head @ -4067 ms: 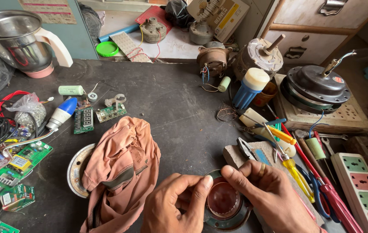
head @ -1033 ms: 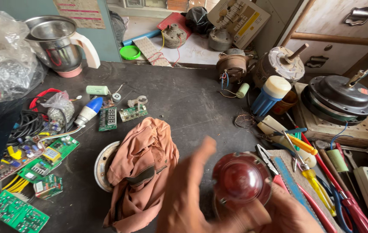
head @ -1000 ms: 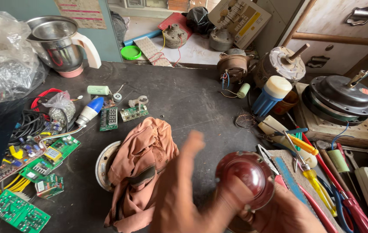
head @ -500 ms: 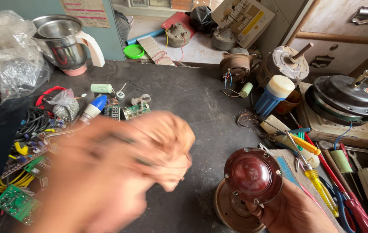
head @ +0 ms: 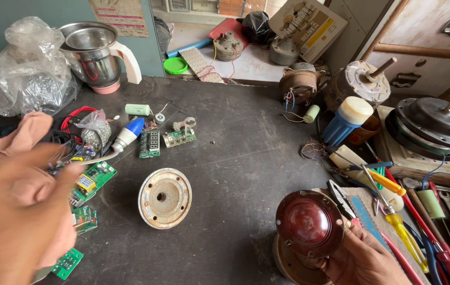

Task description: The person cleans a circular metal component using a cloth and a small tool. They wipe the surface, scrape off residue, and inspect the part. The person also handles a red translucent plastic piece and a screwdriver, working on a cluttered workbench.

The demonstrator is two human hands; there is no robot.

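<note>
Dark-red domed motor cover [head: 308, 224] sat tilted in the right hand [head: 365, 258], fingers curled round its lower rim, above a rusty round base. Well left of that hand, a rusted disc plate [head: 165, 198] lay on the worktop [head: 246, 158]. The blurred left hand [head: 11, 221] gripped a pinkish cloth [head: 24, 134].

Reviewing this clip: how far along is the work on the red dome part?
Looks done: the rusty round plate lies bare on the bench, apart from the rest. In hand: the right hand holds the dark red dome above a second plate; the blurred left hand is by the pink cloth. Left: dome and bare plate are not joined.
</note>
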